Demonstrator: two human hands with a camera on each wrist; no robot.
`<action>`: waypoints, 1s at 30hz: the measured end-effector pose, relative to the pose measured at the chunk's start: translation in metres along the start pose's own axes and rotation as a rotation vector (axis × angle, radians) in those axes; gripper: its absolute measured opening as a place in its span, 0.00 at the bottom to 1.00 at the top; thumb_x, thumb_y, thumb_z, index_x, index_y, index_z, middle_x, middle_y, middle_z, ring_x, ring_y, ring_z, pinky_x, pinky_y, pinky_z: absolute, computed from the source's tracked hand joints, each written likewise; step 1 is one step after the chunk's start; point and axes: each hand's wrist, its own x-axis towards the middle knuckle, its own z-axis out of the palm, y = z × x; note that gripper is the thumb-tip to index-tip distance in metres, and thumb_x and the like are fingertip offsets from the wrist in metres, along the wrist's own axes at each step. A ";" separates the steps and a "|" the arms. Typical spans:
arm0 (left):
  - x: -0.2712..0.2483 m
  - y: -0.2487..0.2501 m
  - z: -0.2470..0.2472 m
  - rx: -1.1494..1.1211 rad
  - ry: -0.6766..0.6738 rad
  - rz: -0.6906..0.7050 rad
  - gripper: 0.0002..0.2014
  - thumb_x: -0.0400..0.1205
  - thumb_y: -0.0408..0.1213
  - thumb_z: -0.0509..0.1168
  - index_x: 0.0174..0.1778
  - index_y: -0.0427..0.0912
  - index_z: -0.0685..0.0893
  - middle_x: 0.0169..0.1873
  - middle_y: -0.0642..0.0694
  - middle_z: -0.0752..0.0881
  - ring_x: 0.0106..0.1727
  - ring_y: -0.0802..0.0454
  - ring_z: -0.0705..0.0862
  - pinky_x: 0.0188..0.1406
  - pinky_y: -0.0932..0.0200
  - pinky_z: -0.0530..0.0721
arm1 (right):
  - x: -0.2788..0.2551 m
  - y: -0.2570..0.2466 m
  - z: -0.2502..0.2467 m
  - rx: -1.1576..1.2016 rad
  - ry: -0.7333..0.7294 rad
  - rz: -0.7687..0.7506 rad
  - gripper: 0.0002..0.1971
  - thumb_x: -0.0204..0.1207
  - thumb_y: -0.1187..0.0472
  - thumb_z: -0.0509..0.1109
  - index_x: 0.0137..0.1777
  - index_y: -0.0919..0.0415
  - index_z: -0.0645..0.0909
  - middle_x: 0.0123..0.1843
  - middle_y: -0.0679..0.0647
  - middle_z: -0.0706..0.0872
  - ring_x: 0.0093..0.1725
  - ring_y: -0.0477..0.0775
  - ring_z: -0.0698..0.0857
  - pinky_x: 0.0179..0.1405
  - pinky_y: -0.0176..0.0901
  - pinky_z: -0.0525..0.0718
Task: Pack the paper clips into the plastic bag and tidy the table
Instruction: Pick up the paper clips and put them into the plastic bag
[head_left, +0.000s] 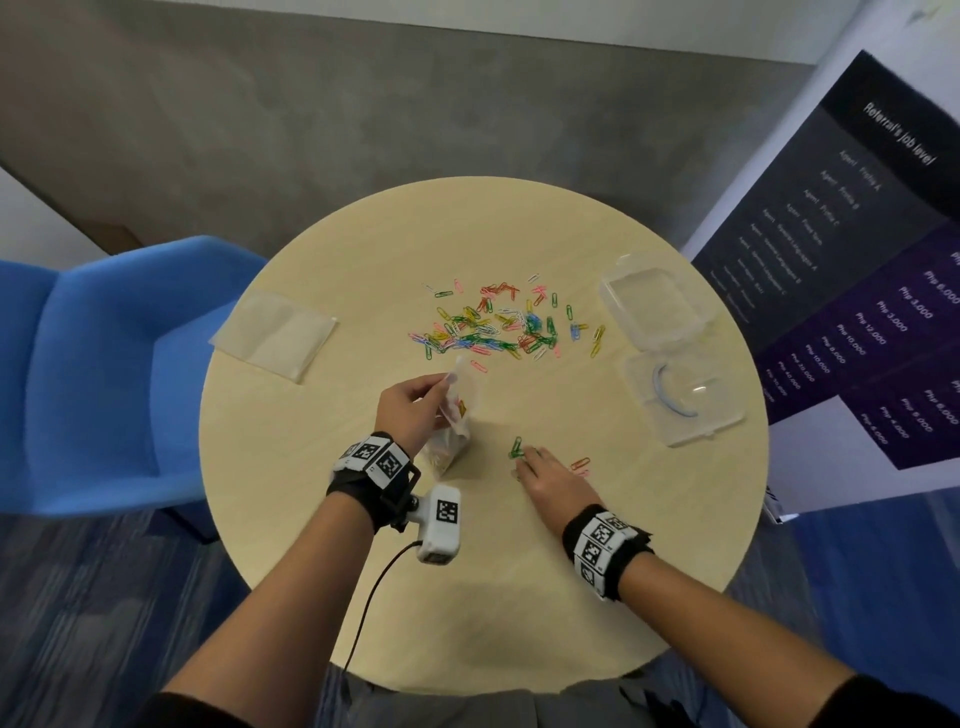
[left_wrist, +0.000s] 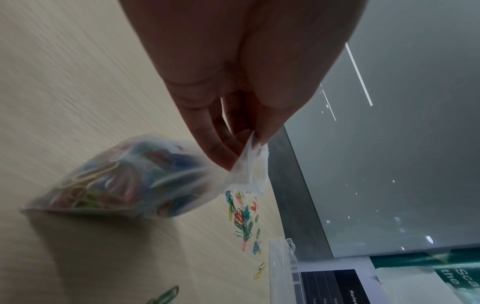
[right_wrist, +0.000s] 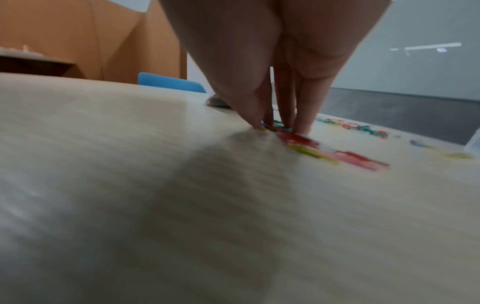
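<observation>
Many coloured paper clips (head_left: 498, 325) lie scattered across the middle of the round table (head_left: 363, 571). My left hand (head_left: 441, 382) pinches the top edge of a small clear plastic bag (head_left: 454, 421), which stands on the table partly filled with clips. The left wrist view shows the bag (left_wrist: 124, 179) bulging with clips under my left hand (left_wrist: 244, 144). My right hand (head_left: 524, 462) lies low on the table with straight fingers pressing on a few green clips (head_left: 517, 449). Red clips (head_left: 581, 464) lie just right of it. In the right wrist view the fingertips (right_wrist: 302, 127) touch blurred clips (right_wrist: 324, 152).
An open clear plastic box (head_left: 654, 306) with its hinged lid (head_left: 685, 400) sits at the table's right side. A flat stack of spare plastic bags (head_left: 275, 332) lies at the left. A blue chair (head_left: 93, 364) stands left of the table, a dark poster (head_left: 857, 286) right.
</observation>
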 end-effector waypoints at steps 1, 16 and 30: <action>-0.001 0.000 0.001 -0.002 0.005 0.001 0.05 0.83 0.35 0.68 0.47 0.44 0.90 0.29 0.43 0.88 0.30 0.56 0.87 0.40 0.59 0.91 | -0.001 0.004 -0.003 0.001 0.004 -0.021 0.20 0.49 0.74 0.85 0.45 0.70 0.89 0.48 0.65 0.89 0.45 0.63 0.90 0.32 0.48 0.90; 0.000 -0.001 0.004 0.039 0.016 -0.017 0.07 0.83 0.34 0.68 0.52 0.38 0.90 0.29 0.43 0.87 0.28 0.56 0.87 0.40 0.58 0.91 | 0.057 0.046 -0.063 0.436 -0.110 0.501 0.08 0.72 0.59 0.77 0.46 0.64 0.91 0.45 0.56 0.92 0.47 0.54 0.90 0.54 0.41 0.87; 0.025 -0.003 0.025 0.054 0.009 -0.016 0.08 0.81 0.41 0.72 0.50 0.41 0.91 0.31 0.40 0.88 0.34 0.45 0.86 0.50 0.41 0.91 | 0.093 0.015 -0.120 1.112 0.141 0.419 0.08 0.67 0.68 0.81 0.47 0.63 0.91 0.45 0.55 0.92 0.43 0.48 0.91 0.50 0.40 0.89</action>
